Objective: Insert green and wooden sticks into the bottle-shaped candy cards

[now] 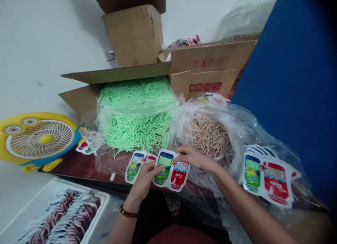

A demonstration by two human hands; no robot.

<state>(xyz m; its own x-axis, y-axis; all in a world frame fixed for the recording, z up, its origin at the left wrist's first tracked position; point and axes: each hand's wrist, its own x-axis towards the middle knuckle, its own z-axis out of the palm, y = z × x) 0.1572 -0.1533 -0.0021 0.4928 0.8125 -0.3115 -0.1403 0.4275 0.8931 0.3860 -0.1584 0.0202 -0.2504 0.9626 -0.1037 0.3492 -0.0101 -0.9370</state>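
Observation:
My left hand (144, 179) is closed round a small stack of can-shaped printed pouches (170, 169), green Sprite and red Cola designs side by side. The front pouch has green sticks in its green half. My right hand (193, 156) pinches the top edge of the red half, fingers pressed together. A big clear bag of green sticks (137, 116) lies just behind the hands. To its right is a clear bag of tan sticks (209, 135). A pile of filled pouches (265, 179) rests on plastic beside my right forearm.
A yellow cartoon desk fan (37, 139) stands at the left. Open cardboard boxes (210, 75) sit behind the bags. A white tray (101, 198) of striped packets is at the lower left. A blue panel (295, 89) rises on the right. One loose pouch (88, 146) lies near the fan.

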